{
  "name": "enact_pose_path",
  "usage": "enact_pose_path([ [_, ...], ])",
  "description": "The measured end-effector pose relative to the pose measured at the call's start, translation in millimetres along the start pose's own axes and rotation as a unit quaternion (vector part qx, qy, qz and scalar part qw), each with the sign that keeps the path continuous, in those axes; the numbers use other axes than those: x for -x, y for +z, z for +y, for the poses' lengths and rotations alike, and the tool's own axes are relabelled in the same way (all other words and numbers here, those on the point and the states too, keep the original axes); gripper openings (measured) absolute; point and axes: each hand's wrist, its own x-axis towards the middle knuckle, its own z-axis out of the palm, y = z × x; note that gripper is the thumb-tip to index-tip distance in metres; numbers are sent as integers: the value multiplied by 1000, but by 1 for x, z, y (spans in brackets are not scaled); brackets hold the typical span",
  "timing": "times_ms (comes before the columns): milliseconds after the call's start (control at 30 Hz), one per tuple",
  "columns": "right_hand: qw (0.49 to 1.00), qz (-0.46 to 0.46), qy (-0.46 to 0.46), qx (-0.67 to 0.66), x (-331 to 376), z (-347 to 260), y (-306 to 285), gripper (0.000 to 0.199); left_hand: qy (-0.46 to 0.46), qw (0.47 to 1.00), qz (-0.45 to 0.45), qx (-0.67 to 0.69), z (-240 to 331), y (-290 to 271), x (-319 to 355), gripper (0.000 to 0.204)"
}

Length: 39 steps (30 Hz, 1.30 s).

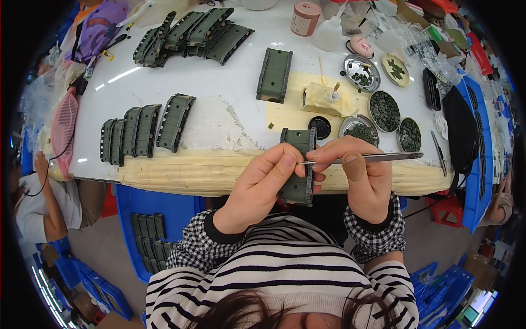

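White worktable [213, 90], cluttered far right, yellow padding [181, 171] along the near edge. Dark-edged green panel [297, 193] held over that edge; left hand [257, 180] wrapped behind it, thumb and forefinger pinched together. Right hand [366, 178] closed on metal tweezers [392, 157], tips at the left fingertips; cannot tell if they grip anything. Risks, as judged: slipping tips could scratch the panel or prick a finger; a slack left hold could let it tilt; a careless far-right reach could spill the loose green bits [384, 111].
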Motion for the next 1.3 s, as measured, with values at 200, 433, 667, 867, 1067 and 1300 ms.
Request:
enact_pose_path([
  [200,999,21,-23,24,0,1,0,28,17,1000,-6,14,-2,-4,-1,26],
  [433,970,129,-70,192,-6,15,-22,23,63,990,126,29,17,4,5,59],
  [667,915,109,-89,378,-14,30,-26,12,68,977,91,181,17,-11,7,55],
  [867,912,101,-101,385,-17,33,-24,12,89,953,75,279,20,-8,6,45],
  [1067,907,96,-106,397,-17,34,-25,11,131,963,112,205,16,-5,6,44],
  [1300,926,110,-144,331,-9,9,-20,12,113,963,182,162,23,1,11,53],
])
